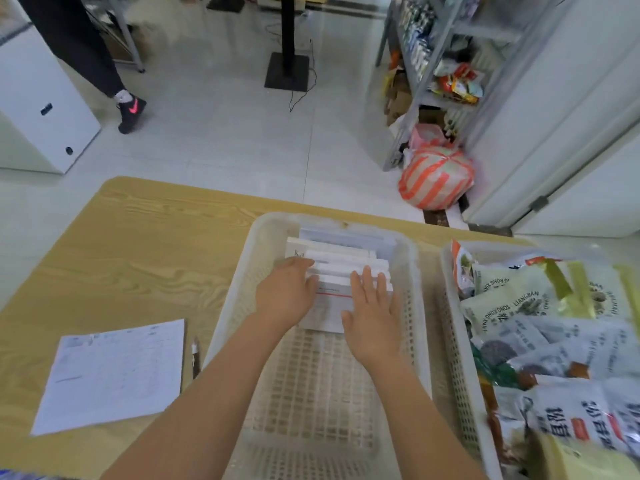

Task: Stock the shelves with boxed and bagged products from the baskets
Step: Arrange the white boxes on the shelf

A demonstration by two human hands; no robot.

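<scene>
The white boxes [343, 261] stand on edge in a row at the 12 o'clock end of the white mesh basket [242, 282], which sits on the wooden table [138, 254] directly in front of the person. The 6 o'clock half of the basket shows bare mesh. The right hand [372, 310] lies flat with straight fingers on the tops of the nearest boxes at their 3 o'clock end and grips nothing. The left hand [285, 292] rests against the 9 o'clock end of the row with its fingers bent over the box edges; whether it has closed into a grip cannot be told. The front box [329, 313], marked with a thin red line, leans toward the person between the two hands. Handling judgement: the boxes appear to be light, stiff card with smooth faces, so several can probably be lifted as one block. Press inward on both short ends and keep the block level, as a loose row is likely to fan out or slip. Excess pressure may dent the corners. A second basket [450, 306] at 3 o'clock holds soft bagged products [540, 306]. The shelf unit [426, 81] stands at 1 o'clock, well apart from the table. A paper sheet [114, 372] lies at 8 o'clock.
</scene>
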